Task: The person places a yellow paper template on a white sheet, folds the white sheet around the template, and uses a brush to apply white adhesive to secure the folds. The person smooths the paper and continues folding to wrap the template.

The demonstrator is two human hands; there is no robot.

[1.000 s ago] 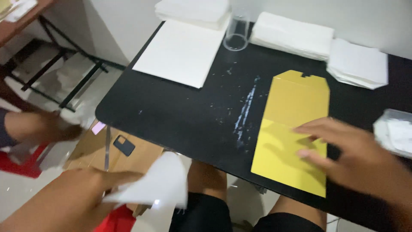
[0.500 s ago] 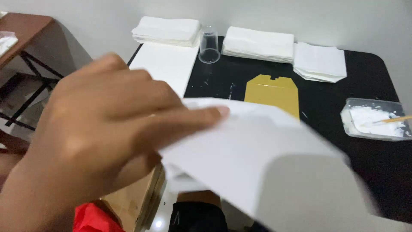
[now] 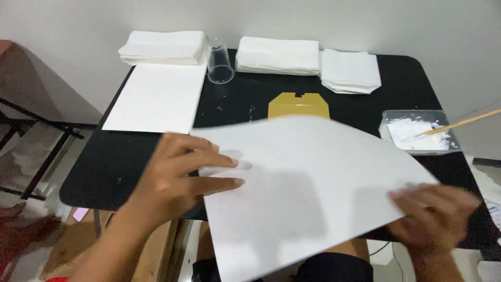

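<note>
Both hands are closed on one large white sheet (image 3: 313,193), which is held tilted over the near half of the black table (image 3: 417,78). Its left edge is gripped by the left hand (image 3: 180,183), fingers spread flat on top of the paper. Its right corner is pinched by the right hand (image 3: 433,219), which is blurred, so the exact finger hold cannot be made out.

A clear rectangular tray (image 3: 417,133) is seen at the table's right edge, partly filled with a white paste or powder; a thin wooden stick (image 3: 464,122) is resting in it, its far end sticking out past the rim to the right. A clear plastic cup (image 3: 219,62) is lying on its side at the back, between two stacks of folded white paper (image 3: 162,47) (image 3: 276,55). Nothing can be made out inside it. A third, looser white stack (image 3: 349,70) is placed just right of the middle one.

A yellow envelope-shaped piece (image 3: 297,104) is lying flat at mid-table, its near part covered by the held sheet. A second flat white sheet (image 3: 156,99) is laid at the back left, just in front of the left stack.
</note>
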